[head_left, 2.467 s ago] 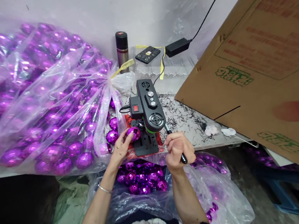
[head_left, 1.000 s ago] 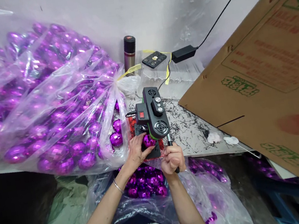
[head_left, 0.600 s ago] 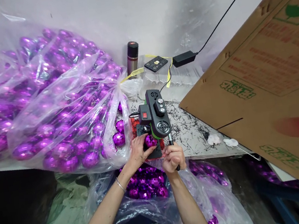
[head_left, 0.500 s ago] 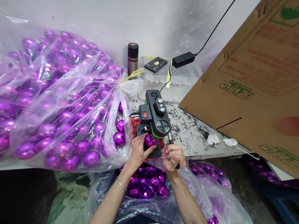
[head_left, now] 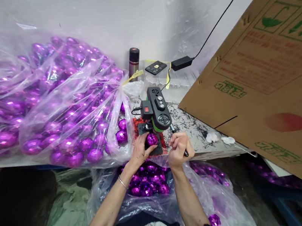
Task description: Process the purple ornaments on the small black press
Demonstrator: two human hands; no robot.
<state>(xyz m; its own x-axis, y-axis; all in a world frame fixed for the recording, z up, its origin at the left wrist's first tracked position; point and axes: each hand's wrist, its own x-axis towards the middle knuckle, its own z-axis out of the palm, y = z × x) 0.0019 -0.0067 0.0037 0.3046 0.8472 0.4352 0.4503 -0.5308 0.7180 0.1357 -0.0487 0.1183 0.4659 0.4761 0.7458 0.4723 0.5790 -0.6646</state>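
Observation:
Between the thumb and fingers of my left hand (head_left: 140, 147) is a shiny purple faceted ball (head_left: 152, 139), held at the black base (head_left: 157, 150) of a small bench machine (head_left: 159, 108). The machine has a black housing with round vents, silver buttons and a red switch. My right hand (head_left: 180, 148) is wrapped round the black-ended lever (head_left: 185, 153) on the machine's right side. More purple balls (head_left: 145, 184) lie in an opened plastic bag below the table edge, under my forearms.
A large clear bag (head_left: 62, 115) full of purple balls covers the left. At the back stand a flask (head_left: 134, 64), a phone-like black slab (head_left: 155, 67) and a power adapter (head_left: 182, 63). A big cardboard box (head_left: 250, 86) leans in from the right. Black shreds litter the table (head_left: 184, 130).
My right hand has swung the lever outward to the right, away from the machine. My left hand stays at the ball. The whole view has shifted slightly.

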